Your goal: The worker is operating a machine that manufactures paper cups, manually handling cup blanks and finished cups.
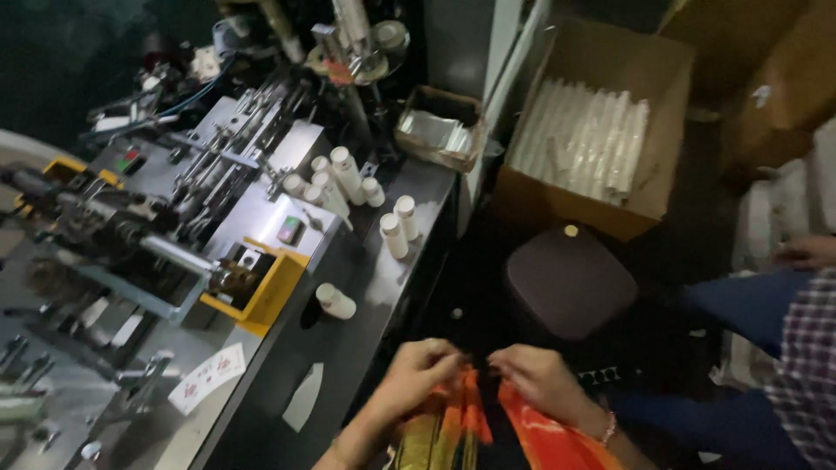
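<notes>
I see my left hand (416, 372) and my right hand (542, 380) low in the view, close together, both on a bright orange and gold patterned cloth (470, 431) that lies at my lap, just off the edge of the dark surface (348, 348). The left fingers (444, 359) are pressed together and pinch a fold of the cloth near its upper edge; the right fingers (509, 364) are curled and pinch the cloth just beside them, so the two pinches nearly meet. A thin bracelet sits on my right wrist.

On the surface, near my left hand, one small white plastic bottle (334, 301) lies on its side. Further back a cluster of similar white bottles (348, 178) lies beside a grey metal machine with a yellow frame (261, 292). A white printed card (207, 376) rests near the machine's front.

Beyond the surface stands an open brown cardboard box of white tubes (592, 130), and in front of it a dark padded stool (568, 280). At the right edge I see another person's legs in blue trousers (749, 300).
</notes>
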